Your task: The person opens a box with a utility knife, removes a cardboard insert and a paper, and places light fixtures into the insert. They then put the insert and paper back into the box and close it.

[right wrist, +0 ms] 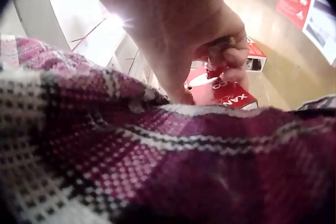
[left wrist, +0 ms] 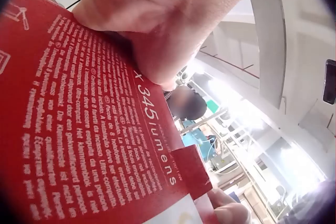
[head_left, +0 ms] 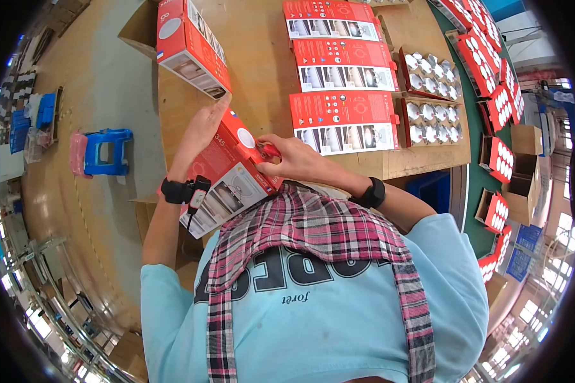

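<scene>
A red and white carton (head_left: 227, 182) printed "345 lumens" stands at an angle at the table's near edge, against the plaid apron. My left hand (head_left: 201, 134) rests on the carton's far end, its fingers stretched toward a second carton. In the left wrist view the palm (left wrist: 157, 19) lies over the carton's edge, above the printed text, and a red flap (left wrist: 193, 170) sticks out lower down. With curled fingers my right hand (head_left: 294, 159) grips a small red piece (head_left: 271, 150) at the carton's top, beside the white circle; I cannot tell whether it belongs to the carton.
Another red carton (head_left: 191, 51) stands just beyond the left hand. Three flat printed cartons (head_left: 348, 73) lie in a row on the wooden table (head_left: 255, 64). Trays of silvery lamps (head_left: 433, 121) sit to their right. Farther right, red packs line a green surface (head_left: 476, 159).
</scene>
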Available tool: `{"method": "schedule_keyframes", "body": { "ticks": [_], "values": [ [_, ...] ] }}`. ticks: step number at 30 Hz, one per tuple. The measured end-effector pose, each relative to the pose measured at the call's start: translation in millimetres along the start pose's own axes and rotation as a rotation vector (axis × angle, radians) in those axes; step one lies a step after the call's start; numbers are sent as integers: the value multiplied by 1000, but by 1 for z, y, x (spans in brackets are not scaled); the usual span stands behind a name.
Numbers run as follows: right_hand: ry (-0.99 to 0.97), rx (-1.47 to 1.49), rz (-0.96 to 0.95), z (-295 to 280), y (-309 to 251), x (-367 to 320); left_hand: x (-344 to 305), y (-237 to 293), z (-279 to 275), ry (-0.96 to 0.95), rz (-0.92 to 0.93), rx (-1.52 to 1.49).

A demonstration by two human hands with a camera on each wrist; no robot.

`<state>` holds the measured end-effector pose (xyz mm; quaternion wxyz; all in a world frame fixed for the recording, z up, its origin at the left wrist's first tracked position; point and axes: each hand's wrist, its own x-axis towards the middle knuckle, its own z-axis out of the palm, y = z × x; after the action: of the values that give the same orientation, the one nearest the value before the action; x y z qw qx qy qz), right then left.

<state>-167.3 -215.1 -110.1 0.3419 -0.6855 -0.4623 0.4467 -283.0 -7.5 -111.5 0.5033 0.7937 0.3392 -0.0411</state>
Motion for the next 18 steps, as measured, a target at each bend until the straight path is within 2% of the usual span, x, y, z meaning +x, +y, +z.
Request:
{"method": "schedule_keyframes", "body": {
  "ticks": [5,11,14,18],
  "values": [
    [36,-77,-45,0,-1,3,3,-5,0,18,42,3],
    [-151,-34,49,-12,-7,10,7,-4,3,12,-8,49],
    [-152,94,7,-4,9,16,9,-5,3,-8,-7,53],
    [-130,50,23,-3,7,20,14,-8,3,-20,-23,46]
  ]
}}
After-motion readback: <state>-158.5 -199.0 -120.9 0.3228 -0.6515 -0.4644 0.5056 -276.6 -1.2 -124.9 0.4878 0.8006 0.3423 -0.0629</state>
